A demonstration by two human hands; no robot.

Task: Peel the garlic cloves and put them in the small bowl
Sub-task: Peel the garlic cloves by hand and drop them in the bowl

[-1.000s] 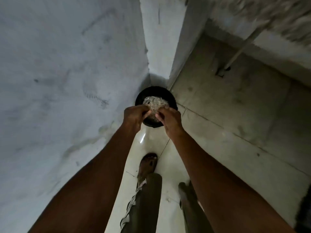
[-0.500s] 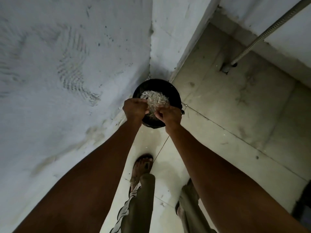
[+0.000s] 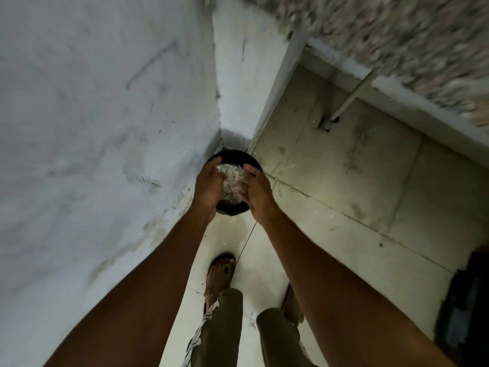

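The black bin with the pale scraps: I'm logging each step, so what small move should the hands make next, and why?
Probably draw both hands back and up, away from the black bin. The left hand and right hand hover flat over the pale scraps with fingers straight and seem to hold nothing, so the dumping looks finished. No small bowl or garlic cloves are in view.

Rough whitewashed wall [image 3: 92, 128], scuffed, at left; narrow white corner pillar [image 3: 238, 75]. Pale tiled floor [image 3: 357, 194], stained, dark grout lines. Speckled stone counter [image 3: 397, 35] overhead at right, blurred. Thin pipe [image 3: 352, 98] entering floor. Dim light.
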